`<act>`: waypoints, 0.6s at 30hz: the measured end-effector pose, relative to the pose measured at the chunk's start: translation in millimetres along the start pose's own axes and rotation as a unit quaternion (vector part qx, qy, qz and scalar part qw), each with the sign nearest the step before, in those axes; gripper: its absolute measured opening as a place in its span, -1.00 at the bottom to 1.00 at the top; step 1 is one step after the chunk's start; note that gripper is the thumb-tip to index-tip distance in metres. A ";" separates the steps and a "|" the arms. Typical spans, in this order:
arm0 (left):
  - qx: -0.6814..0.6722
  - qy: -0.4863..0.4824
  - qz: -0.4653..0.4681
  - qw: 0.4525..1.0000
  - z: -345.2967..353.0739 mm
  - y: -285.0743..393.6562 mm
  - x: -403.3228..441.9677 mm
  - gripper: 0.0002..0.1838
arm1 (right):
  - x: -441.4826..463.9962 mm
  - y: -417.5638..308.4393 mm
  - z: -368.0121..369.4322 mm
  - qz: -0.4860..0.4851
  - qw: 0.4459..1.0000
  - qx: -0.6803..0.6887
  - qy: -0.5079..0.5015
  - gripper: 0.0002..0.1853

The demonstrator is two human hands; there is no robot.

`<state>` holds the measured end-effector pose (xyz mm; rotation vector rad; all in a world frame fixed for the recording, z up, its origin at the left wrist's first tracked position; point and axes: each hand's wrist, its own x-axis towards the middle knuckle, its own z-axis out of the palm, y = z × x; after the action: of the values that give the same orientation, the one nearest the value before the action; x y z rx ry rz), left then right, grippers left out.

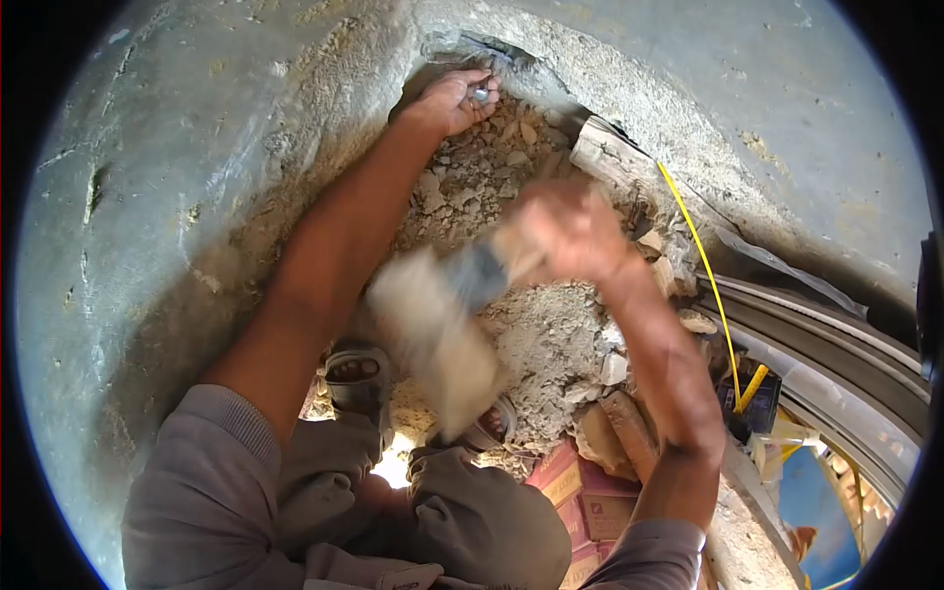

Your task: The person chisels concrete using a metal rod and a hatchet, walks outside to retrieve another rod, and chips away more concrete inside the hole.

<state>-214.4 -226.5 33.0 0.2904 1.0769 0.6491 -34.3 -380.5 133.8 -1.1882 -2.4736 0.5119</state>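
Note:
My left hand (pixel 457 102) is closed around a chisel (pixel 481 95) at the foot of the wall; only the chisel's round metal end shows, and its tip is hidden. Beside that hand is a broken hollow in the wall (pixel 492 44). My right hand (pixel 572 231) grips a hammer by its handle, smeared by motion. The hammer's large pale head (pixel 438 339) hangs over the rubble, below and to the left of my right hand, apart from the chisel. A dark band sits where handle and head meet.
Loose rubble (pixel 546 339) covers the ground ahead of my sandalled feet (pixel 354 369). A broken chunk (pixel 610 152) lies against the wall at right. A yellow cord (pixel 703 246) runs down past metal rails (pixel 826 334). Red boxes (pixel 590 497) are at lower right.

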 end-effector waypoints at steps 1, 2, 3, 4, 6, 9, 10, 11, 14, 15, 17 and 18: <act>0.000 0.001 -0.029 1.000 -1.9 1.2 1.8 -0.75 | 0.1 14.6 0.9 0.118 0.989 0.006 -0.093 -0.44; 0.001 0.002 -0.057 0.998 -8.4 1.9 9.5 -0.74 | 9.4 24.2 -12.2 0.346 0.909 0.052 -0.227 -0.45; 0.082 -0.028 0.039 0.995 -13.9 2.2 21.3 -0.74 | 25.2 31.5 -20.9 0.375 0.873 -0.047 -0.309 -0.48; 0.085 -0.030 0.044 0.995 -19.5 7.1 37.4 -0.74 | 26.6 26.8 -26.9 0.374 0.875 -0.049 -0.303 -0.48; -0.076 -0.156 -0.043 0.984 -34.8 -5.5 42.9 -0.77 | 13.5 -16.6 -40.3 0.265 0.939 0.000 -0.218 -0.48; 0.012 0.019 -0.006 1.000 -3.0 -0.5 6.1 -0.78 | -1.8 -30.5 -9.3 0.015 0.993 -0.094 -0.066 -0.47; 0.029 0.020 0.011 0.999 -1.9 1.0 3.7 -0.78 | -7.4 -18.5 -0.1 -0.056 0.995 -0.082 0.007 -0.47; 0.023 0.017 0.001 1.000 -4.6 1.3 6.8 -0.78 | -0.5 1.4 -0.1 -0.041 0.994 -0.102 -0.023 -0.46; -0.018 0.058 -0.030 0.998 -2.8 0.9 14.8 -0.79 | 30.6 32.9 -28.0 0.389 0.882 0.020 -0.264 -0.46; 0.207 0.027 0.063 0.976 -4.2 1.0 13.0 -0.83 | 28.5 19.2 -30.5 0.402 0.880 0.145 -0.208 -0.23; 0.098 0.035 0.014 0.994 -7.5 -3.0 6.9 -0.82 | 16.0 -14.7 -27.6 0.175 0.978 -0.001 -0.110 -0.24; -0.010 0.033 -0.017 0.999 -2.8 3.4 9.4 -0.81 | 13.5 -23.4 -28.8 0.018 0.999 0.000 -0.035 -0.26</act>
<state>-215.2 -218.2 26.7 0.2334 1.1361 0.6421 -44.8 -378.5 171.8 -1.2367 -2.5149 0.5717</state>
